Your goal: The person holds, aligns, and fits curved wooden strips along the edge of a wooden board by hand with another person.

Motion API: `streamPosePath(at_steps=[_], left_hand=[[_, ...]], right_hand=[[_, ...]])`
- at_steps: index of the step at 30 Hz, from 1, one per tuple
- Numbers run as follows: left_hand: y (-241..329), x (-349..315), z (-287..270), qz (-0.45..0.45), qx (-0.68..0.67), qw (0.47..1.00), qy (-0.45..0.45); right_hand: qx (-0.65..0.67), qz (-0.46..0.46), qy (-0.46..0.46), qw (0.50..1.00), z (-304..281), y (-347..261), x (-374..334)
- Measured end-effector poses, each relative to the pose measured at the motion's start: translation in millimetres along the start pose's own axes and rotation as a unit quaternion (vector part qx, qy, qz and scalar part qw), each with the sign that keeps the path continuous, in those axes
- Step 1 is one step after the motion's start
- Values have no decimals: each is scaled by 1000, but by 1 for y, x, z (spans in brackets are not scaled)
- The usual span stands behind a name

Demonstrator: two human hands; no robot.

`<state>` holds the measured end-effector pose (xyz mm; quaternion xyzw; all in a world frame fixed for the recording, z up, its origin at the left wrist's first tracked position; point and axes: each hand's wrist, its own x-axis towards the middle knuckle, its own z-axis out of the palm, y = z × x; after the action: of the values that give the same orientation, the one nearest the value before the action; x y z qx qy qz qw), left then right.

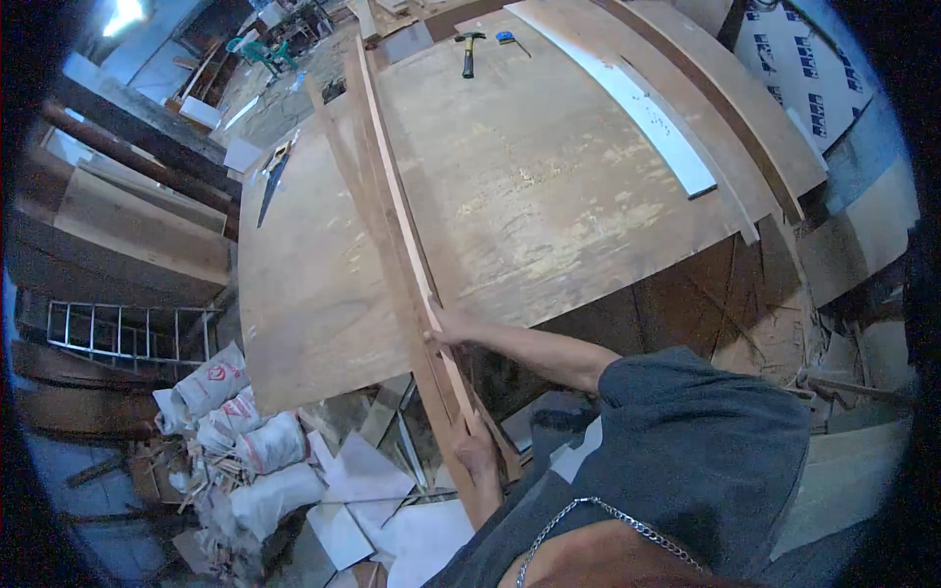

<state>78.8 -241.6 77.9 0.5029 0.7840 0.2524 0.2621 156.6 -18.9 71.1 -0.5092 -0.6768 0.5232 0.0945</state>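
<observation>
Head view shows our right grip (446,326) and left grip (475,449) each pinching a long, narrow, pale wooden strip (397,188), which runs along a brown wooden plank (427,392) across our broad tan plywood desk (328,265) and past its near edge toward us

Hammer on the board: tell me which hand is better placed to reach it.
Likely the right hand: it is farther up the long wooden strip, nearer the hammer; the left hand sits farther back.
</observation>
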Motion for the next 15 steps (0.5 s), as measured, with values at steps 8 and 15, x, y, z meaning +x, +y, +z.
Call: streamPosePath(at_steps=[8,15], left_hand=[[-19,11,34,105,89,975,172],[-41,19,60,209,196,949,131]], right_hand=[[29,-259,174,949,35,110,20],[146,81,338,926,-57,243,-215]])
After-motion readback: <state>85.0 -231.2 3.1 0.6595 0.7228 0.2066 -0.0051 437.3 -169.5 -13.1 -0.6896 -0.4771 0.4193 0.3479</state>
